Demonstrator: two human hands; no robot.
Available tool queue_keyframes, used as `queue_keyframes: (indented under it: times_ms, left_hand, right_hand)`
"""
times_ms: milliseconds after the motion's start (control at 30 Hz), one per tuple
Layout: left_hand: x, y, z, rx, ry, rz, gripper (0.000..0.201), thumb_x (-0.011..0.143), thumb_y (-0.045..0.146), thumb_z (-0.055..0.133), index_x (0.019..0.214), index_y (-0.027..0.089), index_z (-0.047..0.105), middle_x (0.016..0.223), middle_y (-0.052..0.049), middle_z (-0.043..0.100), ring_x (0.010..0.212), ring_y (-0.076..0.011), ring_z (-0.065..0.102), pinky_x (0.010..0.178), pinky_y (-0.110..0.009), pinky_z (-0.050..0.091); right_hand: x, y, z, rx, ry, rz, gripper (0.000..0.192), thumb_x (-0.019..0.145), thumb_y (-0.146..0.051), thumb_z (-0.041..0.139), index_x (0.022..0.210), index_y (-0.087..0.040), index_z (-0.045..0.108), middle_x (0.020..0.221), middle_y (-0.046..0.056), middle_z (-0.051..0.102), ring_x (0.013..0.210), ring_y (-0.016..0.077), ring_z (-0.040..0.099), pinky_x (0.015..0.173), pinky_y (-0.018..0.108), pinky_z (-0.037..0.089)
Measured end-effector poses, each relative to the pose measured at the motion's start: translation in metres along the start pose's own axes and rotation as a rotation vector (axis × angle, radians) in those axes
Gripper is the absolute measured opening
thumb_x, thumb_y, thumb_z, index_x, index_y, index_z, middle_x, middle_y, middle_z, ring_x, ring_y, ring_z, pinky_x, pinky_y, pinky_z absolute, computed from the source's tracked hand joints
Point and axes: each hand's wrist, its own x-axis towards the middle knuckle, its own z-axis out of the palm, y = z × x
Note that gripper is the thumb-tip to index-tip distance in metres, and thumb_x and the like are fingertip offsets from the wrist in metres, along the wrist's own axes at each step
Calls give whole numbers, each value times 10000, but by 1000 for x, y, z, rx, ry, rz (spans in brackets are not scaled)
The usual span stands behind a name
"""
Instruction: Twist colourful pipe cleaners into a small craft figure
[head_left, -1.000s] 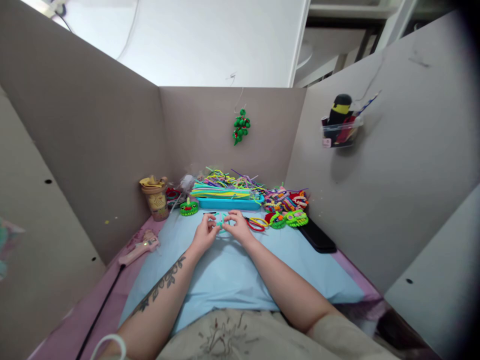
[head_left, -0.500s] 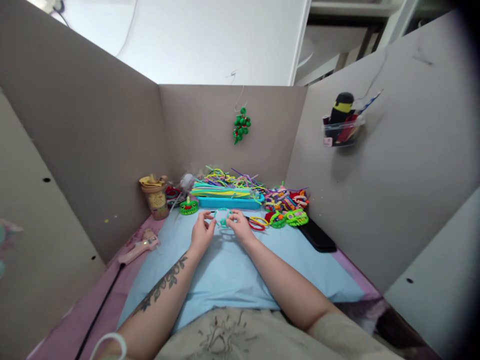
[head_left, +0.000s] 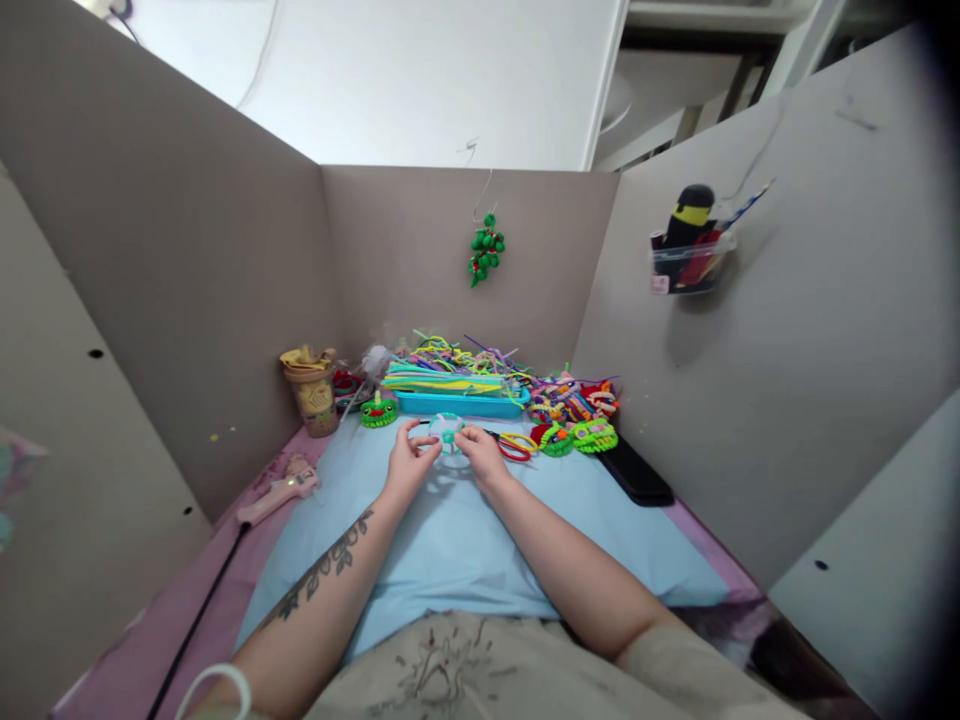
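Observation:
A small round ring (head_left: 447,421) in teal and pale lilac, which looks made of pipe cleaners, is held up over the blue cloth (head_left: 450,530). It has spokes and a teal middle. My left hand (head_left: 409,458) pinches its left side between thumb and fingers. On the right side, my right hand (head_left: 478,452) grips it with closed fingertips. Just beyond my right hand lie scissors (head_left: 517,448) with red and yellow handles. Behind the ring stands a blue tray (head_left: 461,404) of loose pipe cleaners (head_left: 450,378).
A pink glue gun (head_left: 281,494) with a black cord lies left, near a lidded cup (head_left: 312,400). Green fuzzy pieces (head_left: 594,435) and a black case (head_left: 634,470) sit right. Grey panels (head_left: 465,300) enclose three sides; a clear holder (head_left: 690,265) hangs on the right one.
The ring has turned to face me more fully, so its spokes and middle show. Both hands remain on it, and my left fingers have shifted slightly right. The view has tilted a little.

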Motion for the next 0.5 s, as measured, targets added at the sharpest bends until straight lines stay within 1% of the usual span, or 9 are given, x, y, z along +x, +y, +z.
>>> queue_keyframes:
  times_ms: [100,200,367,500]
  left_hand:
    - [0,1,2,-62,-49,-21,668,596,316,705,1169,170,394,664,21,604,509,-95,533,514,-207,410]
    - [-1,3,3,-59,-57,-9,625,593,308,704,1134,157,430,580,52,554,505,-93,526,511,-195,399]
    - [-3,8,2,-40,-19,-28,617,593,307,702,1129,173,429,597,51,567,486,-86,513,501,-195,396]
    - [-4,11,1,-79,-17,-37,560,598,307,700,1069,185,423,608,43,588,489,-87,523,497,-191,388]
  right_hand:
    - [-2,-4,4,66,-2,22,246,649,-358,600,519,-182,488,550,-34,449,587,119,443,571,235,342]
    - [-5,-6,8,123,-32,55,200,639,-320,607,547,-179,499,531,-47,433,547,102,403,549,226,321]
    - [-7,-4,11,126,-14,92,181,640,-329,616,604,-178,521,547,-47,464,546,101,407,544,223,322]
    - [-7,-3,10,75,-41,69,199,673,-357,593,621,-176,531,586,-32,485,575,110,439,561,228,352]
